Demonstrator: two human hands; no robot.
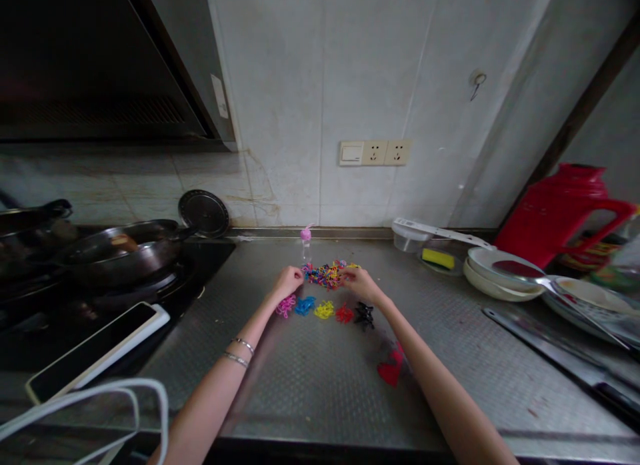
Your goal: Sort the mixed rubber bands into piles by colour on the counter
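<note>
Your left hand (290, 281) and right hand (362, 284) flank the mixed rubber bands (325, 275). Whether either grips any, you cannot tell

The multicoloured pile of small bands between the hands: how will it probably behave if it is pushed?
The multicoloured pile would probably spread rather than slide as one block, since it looks like many separate pieces. Its pieces are likely light and floppy, as they look thin and curled. Some may tangle, because they overlap.

Dim overall; left of the cream rectangular plastic socket panel (375, 162), shadow swallows the black boxy range hood (85, 58); far right blurs.
</note>
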